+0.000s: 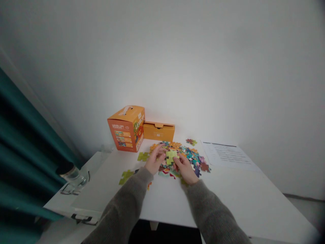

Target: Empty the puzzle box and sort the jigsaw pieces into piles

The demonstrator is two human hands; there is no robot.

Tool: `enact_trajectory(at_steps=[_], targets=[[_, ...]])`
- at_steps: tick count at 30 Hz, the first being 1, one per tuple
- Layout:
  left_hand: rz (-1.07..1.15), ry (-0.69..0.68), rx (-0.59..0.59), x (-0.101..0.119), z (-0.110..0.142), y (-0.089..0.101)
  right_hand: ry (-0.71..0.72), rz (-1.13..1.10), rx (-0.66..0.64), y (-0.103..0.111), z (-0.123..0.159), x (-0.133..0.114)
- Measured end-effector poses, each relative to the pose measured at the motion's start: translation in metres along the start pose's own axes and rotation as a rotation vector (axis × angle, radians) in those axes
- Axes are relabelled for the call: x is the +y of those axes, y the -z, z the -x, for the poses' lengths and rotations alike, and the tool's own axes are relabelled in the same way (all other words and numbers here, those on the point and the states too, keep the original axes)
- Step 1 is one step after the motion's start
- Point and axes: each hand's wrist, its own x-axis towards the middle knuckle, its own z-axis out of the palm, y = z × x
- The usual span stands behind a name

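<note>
Above the middle of the table, my right hand point(186, 168) pinches a yellow-green jigsaw puzzle piece point(171, 156) between thumb and fingers. My left hand point(154, 160) is just left of that piece, fingers curved and apart, and no piece shows in it. Under and behind both hands spreads a heap of mixed puzzle pieces point(191, 155), in orange, teal, purple and brown. To the left of my left hand lie green pieces point(143, 156), with another green group point(125, 177) nearer my sleeve. A small orange piece point(149, 185) rests between my forearms.
An orange puzzle box point(125, 127) stands at the back left, beside a lower orange carton point(158, 132) against the wall. Printed sheets point(228, 156) lie at right. A brown-and-green piece cluster point(191, 142) sits behind the heap. Far left are a glass jar point(74, 178) and eyeglasses point(69, 190).
</note>
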Motion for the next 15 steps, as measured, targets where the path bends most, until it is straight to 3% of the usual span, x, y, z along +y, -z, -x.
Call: enact_trajectory(at_steps=[5,8,12,15], targets=[[0.211,0.252,-0.094,-0.013,0.0,-0.009,-0.036,-0.131,-0.054,0.001,0.007,0.0],[0.221,0.328,-0.065,-0.016,0.003,-0.008,-0.003,-0.055,-0.018,0.0,0.009,0.0],[0.207,0.36,-0.03,-0.016,0.004,-0.003,0.005,-0.029,0.021,0.001,0.009,-0.004],[0.269,0.308,0.025,-0.014,0.001,0.002,-0.015,-0.081,0.0,0.002,0.009,-0.005]])
